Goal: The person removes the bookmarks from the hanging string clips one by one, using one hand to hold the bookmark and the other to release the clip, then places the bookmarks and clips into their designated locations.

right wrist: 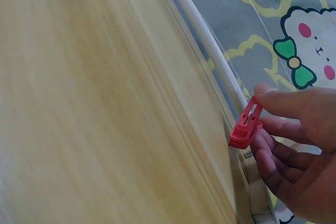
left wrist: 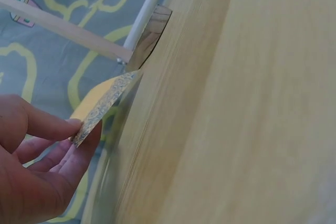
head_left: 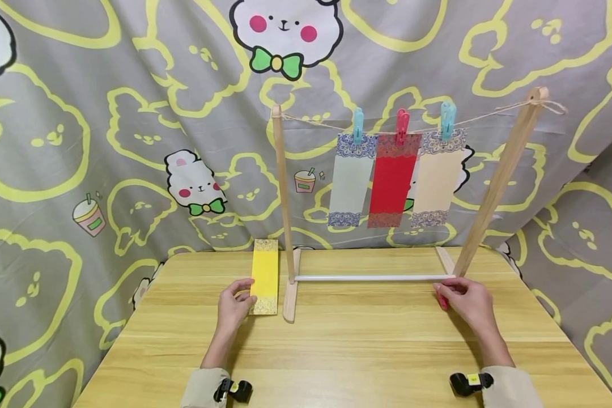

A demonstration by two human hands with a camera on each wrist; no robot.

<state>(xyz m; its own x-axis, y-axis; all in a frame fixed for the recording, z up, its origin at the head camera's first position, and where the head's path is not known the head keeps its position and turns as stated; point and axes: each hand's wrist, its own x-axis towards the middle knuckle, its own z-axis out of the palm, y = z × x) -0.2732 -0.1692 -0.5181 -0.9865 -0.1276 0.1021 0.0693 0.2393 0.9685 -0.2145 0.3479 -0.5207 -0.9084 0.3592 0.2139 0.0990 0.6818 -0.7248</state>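
We see a yellow card (head_left: 265,277) with patterned ends at the left of the frame, just beside its left foot (head_left: 289,303), and the left hand (head_left: 234,300) pinches its near end between thumb and fingers. We cannot tell whether the card touches the table (head_left: 367,345). In the right hand (head_left: 468,300), thumb and fingers grip a small red clip (head_left: 442,299), near the right end of the white rod (head_left: 374,278) and in front of the right post (head_left: 502,181).

The rod joins the right post to the left post (head_left: 283,192) low down, and between their tops we find a thin string (head_left: 316,122). Three cards hang from it side by side: a pale blue-grey card (head_left: 352,180) under a blue clip (head_left: 358,126), a red card (head_left: 395,180) under a pinkish-red clip (head_left: 402,126), and a cream card (head_left: 440,178) under another blue clip (head_left: 447,120). Farther out, we have light sleeves (head_left: 510,385) with a black camera (head_left: 471,383) at each wrist, and behind everything a grey curtain (head_left: 132,113) with yellow outlines and white cartoon animals
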